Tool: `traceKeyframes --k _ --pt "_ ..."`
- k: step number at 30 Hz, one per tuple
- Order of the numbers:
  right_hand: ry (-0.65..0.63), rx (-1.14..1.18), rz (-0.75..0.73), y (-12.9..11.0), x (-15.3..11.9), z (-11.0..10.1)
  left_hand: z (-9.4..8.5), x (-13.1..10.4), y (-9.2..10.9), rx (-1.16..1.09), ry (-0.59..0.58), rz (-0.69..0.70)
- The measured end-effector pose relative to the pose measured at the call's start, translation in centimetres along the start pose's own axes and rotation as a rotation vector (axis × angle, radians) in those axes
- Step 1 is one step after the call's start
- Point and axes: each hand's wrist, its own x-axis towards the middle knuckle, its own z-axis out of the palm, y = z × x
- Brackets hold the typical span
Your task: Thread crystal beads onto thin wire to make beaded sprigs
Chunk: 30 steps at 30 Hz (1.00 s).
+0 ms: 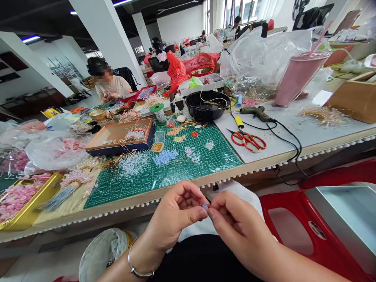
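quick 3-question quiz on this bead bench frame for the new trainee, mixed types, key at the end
1. True or false: the red scissors lie on the green cutting mat.
2. What do the left hand and right hand pinch between them? A) a small blue bead B) the glue gun C) a coin
3. Which wrist has a silver bracelet?

Key
1. False: they lie on the white table top, right of the mat.
2. A: the bead sits between the fingertips; the glue gun lies on the table.
3. The left.
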Motion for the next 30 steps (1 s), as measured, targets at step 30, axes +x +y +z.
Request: traceKeyframes --k 30 --pt "-0.079 0.136 0.204 0.4 -0.3 0.7 -15.6 12.2 7.5 1.749 0.421 0.204"
